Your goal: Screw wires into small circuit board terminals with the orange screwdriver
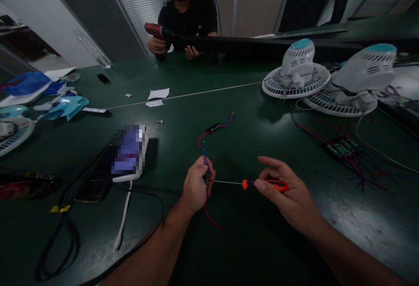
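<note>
My left hand point(197, 184) is closed around a small circuit board point(207, 180) with a blue wire rising from its top and a red wire point(212, 220) curling below. In my right hand point(288, 190) is a screwdriver point(276, 185) with an orange and black handle, pinched between thumb and fingers while the index finger stretches out. The shaft points left, and its tip meets the board at my left fingers; the exact contact is hidden. Just beyond my left hand, a second small board point(214, 127) with red and blue wires lies on the green table point(183, 146).
Several wired boards point(343, 147) lie at the right, below two white fan heads point(296, 81). A phone point(129, 151) on a white stand, another dark phone point(94, 179) and black cables occupy the left. Across the table, a person holds a red drill point(155, 31) against a long black bar point(242, 47).
</note>
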Motion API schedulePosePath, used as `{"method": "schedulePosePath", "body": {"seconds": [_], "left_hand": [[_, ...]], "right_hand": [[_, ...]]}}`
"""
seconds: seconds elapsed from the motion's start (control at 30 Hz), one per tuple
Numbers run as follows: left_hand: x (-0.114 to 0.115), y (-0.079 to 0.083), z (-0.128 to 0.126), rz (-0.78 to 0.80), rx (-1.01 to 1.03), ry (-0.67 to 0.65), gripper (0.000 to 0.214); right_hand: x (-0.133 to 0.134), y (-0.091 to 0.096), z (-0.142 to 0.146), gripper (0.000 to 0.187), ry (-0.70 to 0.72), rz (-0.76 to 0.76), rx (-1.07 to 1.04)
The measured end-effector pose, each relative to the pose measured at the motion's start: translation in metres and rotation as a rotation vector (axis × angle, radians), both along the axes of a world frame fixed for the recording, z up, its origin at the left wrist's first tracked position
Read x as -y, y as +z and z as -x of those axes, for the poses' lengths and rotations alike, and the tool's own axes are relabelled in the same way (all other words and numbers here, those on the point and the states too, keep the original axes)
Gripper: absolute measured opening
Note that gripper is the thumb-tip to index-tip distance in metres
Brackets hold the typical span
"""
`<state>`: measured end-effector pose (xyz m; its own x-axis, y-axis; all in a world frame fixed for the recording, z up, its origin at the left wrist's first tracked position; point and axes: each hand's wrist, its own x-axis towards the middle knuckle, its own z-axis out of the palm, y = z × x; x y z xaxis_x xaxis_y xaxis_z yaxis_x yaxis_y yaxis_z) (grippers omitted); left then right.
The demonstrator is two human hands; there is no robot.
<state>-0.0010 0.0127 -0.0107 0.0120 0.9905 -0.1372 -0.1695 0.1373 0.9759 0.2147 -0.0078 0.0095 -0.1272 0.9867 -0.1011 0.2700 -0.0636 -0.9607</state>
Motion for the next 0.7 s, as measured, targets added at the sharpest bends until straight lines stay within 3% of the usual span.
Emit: {"method": "schedulePosePath", "body": {"seconds": [0.17, 0.7], "left_hand": [[0.0005, -0.0015, 0.0006, -0.012, -0.01, 0.004, 0.018], [0.0004, -0.0006, 0.0002, -0.036, -0.014, 0.005, 0.019]], "right_hand": [[0.0002, -0.0007, -0.0016, 0.041, 0.028, 0.095, 0.086], [-0.0027, -0.0004, 0.0016, 0.041, 0.008, -0.078, 0.079]]}}
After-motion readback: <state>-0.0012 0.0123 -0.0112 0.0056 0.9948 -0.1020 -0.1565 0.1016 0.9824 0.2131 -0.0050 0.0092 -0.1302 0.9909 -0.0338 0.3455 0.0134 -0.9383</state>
